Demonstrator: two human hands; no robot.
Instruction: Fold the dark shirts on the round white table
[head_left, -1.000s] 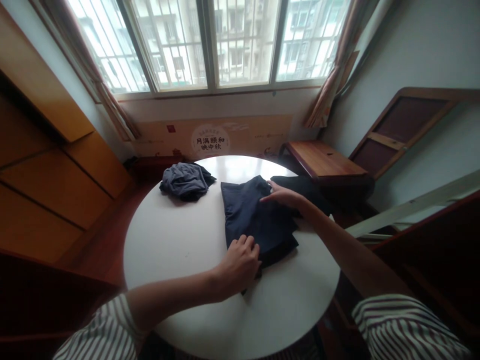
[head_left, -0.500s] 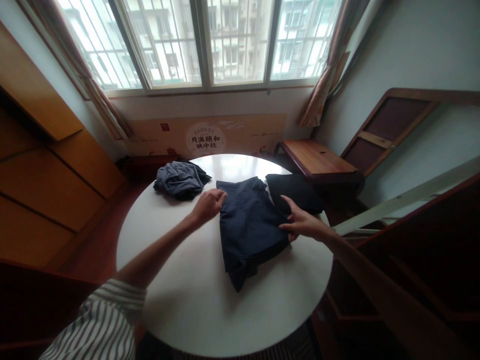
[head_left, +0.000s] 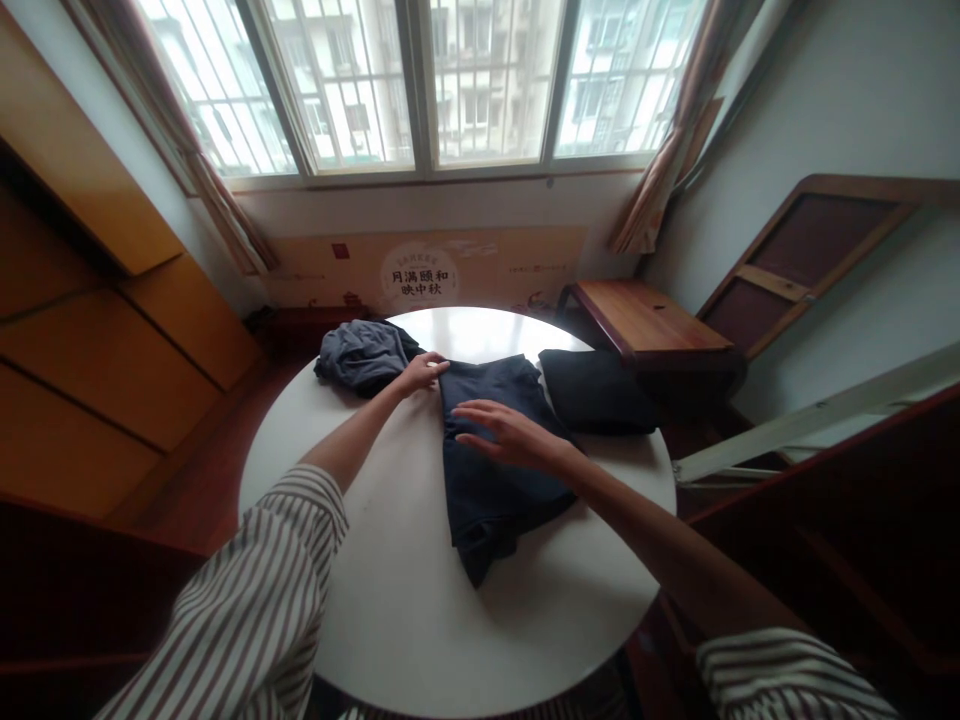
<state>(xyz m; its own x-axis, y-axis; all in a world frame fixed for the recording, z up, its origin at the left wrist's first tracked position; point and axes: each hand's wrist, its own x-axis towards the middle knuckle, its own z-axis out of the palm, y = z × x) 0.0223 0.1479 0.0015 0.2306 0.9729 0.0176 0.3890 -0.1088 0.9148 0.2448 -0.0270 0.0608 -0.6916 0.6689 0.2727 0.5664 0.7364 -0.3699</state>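
A pair of navy shorts (head_left: 487, 500) lies spread over the middle of the round white table (head_left: 360, 600), its waist end away from me and a pointed corner towards me. My left hand (head_left: 422, 374) pinches the far left corner of the waist. Over the upper part of the shorts, my right hand (head_left: 499, 430) is open with its fingers stretched to the left; whether it touches the cloth I cannot tell. Part of the shorts is hidden under that hand and forearm.
A crumpled grey-blue garment (head_left: 364, 355) sits at the table's far left. At the far right lies a folded black garment (head_left: 596, 390), close beside the shorts. Beyond the table stand a low wooden table (head_left: 649, 315) and the window wall.
My right hand has moved left from the shorts' right edge to above their upper left part. My left hand has shifted up to the waist corner. The shorts look almost unmoved.
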